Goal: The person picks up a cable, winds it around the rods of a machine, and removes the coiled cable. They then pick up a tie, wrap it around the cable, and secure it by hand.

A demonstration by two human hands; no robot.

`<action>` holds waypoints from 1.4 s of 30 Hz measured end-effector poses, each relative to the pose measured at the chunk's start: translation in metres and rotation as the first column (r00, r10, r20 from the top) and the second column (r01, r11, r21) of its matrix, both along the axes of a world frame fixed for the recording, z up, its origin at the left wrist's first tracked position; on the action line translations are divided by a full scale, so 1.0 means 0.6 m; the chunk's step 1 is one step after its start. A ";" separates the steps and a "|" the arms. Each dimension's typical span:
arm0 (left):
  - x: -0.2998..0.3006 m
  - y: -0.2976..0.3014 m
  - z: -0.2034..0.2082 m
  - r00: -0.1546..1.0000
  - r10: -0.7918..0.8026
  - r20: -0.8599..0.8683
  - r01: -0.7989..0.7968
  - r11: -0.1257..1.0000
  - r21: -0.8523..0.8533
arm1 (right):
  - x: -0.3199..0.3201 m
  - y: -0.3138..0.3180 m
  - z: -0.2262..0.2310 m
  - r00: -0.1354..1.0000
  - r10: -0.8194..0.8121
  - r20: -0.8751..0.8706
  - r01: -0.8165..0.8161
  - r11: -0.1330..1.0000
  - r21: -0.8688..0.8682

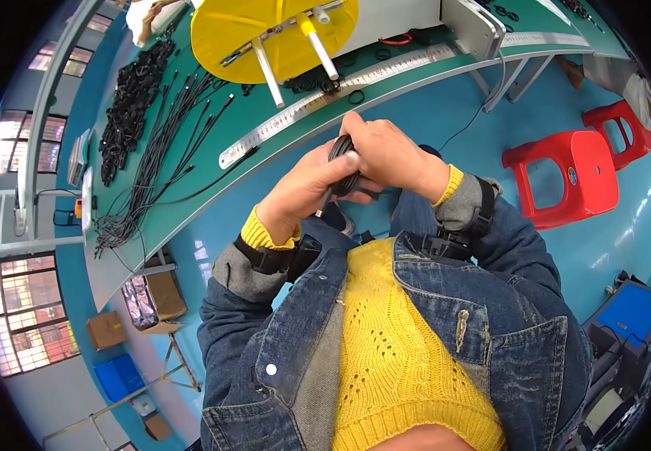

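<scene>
Both my hands are raised in front of my chest, closed together around a coil of black cable (343, 165). My left hand (304, 192) grips the coil from below, thumb against it. My right hand (389, 154) wraps over the coil's top and right side. The coil stands on edge between my palms, partly hidden by my fingers. Just beyond my hands runs the front edge of a green workbench (265, 113) with a long steel ruler (333, 94) fixed along it.
A yellow cable reel (243, 34) on white pegs stands at the bench's back. Several straight black cables (168, 143) and a pile of black coils (130, 98) lie to the left. Two red plastic stools (566, 173) stand on the blue floor at right. Cardboard boxes (156, 301) sit under the bench.
</scene>
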State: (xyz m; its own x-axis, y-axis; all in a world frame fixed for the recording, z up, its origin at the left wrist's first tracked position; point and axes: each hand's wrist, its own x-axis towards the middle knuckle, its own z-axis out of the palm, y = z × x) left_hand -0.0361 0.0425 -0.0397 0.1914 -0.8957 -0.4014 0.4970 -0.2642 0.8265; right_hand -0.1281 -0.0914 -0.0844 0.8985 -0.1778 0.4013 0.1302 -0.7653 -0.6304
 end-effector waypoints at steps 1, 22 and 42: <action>0.002 0.000 -0.003 0.990 -0.108 0.092 0.102 0.993 0.062 | -0.001 -0.001 -0.006 1.000 0.000 -0.003 0.000 1.000 0.002; -0.033 0.021 -0.089 0.983 -0.174 -0.053 0.179 0.978 0.111 | -0.024 0.010 -0.024 0.967 0.177 -0.184 -0.167 0.984 0.065; 0.013 0.023 -0.095 0.939 -0.332 -0.096 0.345 0.892 0.291 | -0.016 0.042 -0.085 0.963 0.137 -0.232 0.026 0.811 0.584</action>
